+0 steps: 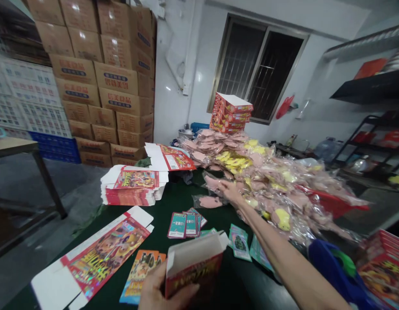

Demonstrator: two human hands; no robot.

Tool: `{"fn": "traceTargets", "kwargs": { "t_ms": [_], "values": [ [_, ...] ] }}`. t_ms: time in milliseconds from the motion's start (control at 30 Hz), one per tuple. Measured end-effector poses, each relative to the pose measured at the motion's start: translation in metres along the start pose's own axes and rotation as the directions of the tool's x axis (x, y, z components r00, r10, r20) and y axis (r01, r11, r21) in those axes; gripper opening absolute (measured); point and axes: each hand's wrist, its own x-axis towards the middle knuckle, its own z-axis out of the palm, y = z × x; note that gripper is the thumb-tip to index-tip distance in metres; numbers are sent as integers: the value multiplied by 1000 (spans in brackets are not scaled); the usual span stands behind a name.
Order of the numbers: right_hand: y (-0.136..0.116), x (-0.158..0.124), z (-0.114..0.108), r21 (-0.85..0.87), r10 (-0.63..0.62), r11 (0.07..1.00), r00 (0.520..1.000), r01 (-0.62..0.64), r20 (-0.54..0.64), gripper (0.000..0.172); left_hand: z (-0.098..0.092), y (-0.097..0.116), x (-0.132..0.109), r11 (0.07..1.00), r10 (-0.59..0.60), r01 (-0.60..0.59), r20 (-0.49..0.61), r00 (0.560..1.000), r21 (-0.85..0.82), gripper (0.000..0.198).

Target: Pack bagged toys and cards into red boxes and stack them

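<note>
With an open printed carton (194, 271) gripped by the left hand (167, 287) over the counter (175, 196), a bagged pink piece (211, 183) is touched by the right hand (230, 190), finger closure undeterminable, picking being judged underway and a secure pinch required next.

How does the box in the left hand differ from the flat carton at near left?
The box is opened out, showing its white inside; the flat carton lies collapsed. The box is held by the left hand; the flat carton rests on the dark table. Both have red printing and white flaps.
</note>
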Motion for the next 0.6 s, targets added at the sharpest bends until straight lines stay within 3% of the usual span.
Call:
{"fn": "traceTargets", "kwargs": {
  "t_ms": [100,167,300,433,500,600],
  "values": [
    [-12,-44,-57,95,-81,991,993,89,-88,34,-1,11,5,996,10,-16,58,998,92,30],
    [-26,-79,-97,146,-134,978,986,147,-97,38,-1,20,9,993,-2,-18,161,987,121,27],
    [-68,-142,-148,126,-347,934,933,335,90,29,6,39,10,999,-29,33,363,932,-6,26],
    [-97,-170,-152,-109,-460,860,849,499,260,29,15,56,3,993,-19,75,510,860,-89,28],
    [-101,-176,-148,-290,-462,792,837,538,292,30,18,61,0,992,-24,88,538,843,-95,31],
    [-107,-185,-139,-582,-447,616,844,531,297,26,22,67,-3,997,-9,50,561,828,-58,33]
  ]
}}
